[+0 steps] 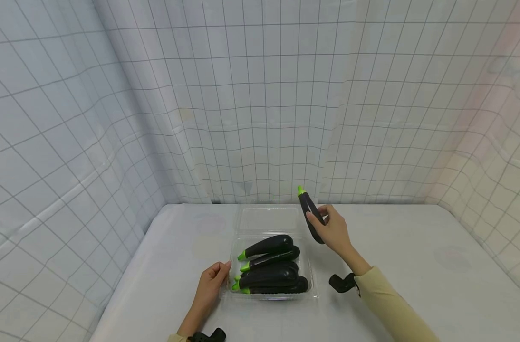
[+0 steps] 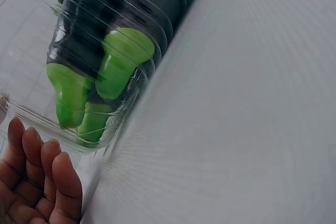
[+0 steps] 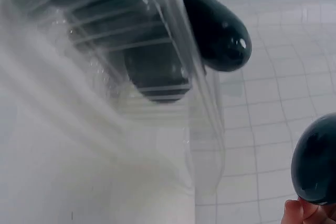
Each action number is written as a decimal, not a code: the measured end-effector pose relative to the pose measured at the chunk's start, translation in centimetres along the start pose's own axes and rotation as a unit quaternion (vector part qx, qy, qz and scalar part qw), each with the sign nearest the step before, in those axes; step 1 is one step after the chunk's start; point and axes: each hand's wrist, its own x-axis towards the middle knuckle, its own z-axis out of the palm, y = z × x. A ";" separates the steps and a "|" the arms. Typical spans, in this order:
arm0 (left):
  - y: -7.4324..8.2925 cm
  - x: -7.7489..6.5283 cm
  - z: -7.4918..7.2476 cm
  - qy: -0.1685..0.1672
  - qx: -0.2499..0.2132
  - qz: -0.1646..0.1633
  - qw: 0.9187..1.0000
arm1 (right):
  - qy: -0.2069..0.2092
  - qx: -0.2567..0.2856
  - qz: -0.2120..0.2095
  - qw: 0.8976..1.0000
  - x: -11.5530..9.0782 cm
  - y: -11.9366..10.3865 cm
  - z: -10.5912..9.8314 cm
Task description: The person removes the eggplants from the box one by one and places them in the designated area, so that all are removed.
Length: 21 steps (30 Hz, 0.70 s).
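My right hand (image 1: 333, 232) grips a dark eggplant (image 1: 308, 204) in the head view, raised beside the back right of a clear plastic container. Its bright green stem end points up and away. The open container (image 1: 312, 285) holds several eggplants (image 1: 270, 274), stacked with green stems to the left. My left hand (image 1: 210, 285) pinches the container's left rim between thumb and fingers. In the left wrist view the fingers (image 2: 65, 182) lie against the rim's outside and the thumb is mostly hidden. The right wrist view shows the held eggplant's rounded end (image 3: 317, 161).
The container's clear lid (image 1: 268, 219) lies folded back behind it on the white table (image 1: 388, 256). White curtains with a dark grid (image 1: 260, 95) hang behind the table and at both sides. Black wrist cameras (image 1: 343, 283) sit on both wrists.
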 end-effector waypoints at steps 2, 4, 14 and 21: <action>0.0 0.0 0.0 0.001 0.000 0.001 1.000 | 0.006 -0.003 0.008 1.000 0.3 0.6 -0.1; 0.0 0.0 0.0 0.001 0.002 0.004 1.000 | 0.013 -0.007 0.012 1.000 0.6 1.2 -0.1; -0.1 0.0 0.0 0.001 -0.001 -0.002 1.000 | 0.013 -0.047 0.064 0.997 1.3 3.4 -0.3; 0.0 -0.1 0.0 0.002 -0.001 -0.003 1.000 | -0.001 -0.097 0.113 0.989 1.3 4.4 -0.3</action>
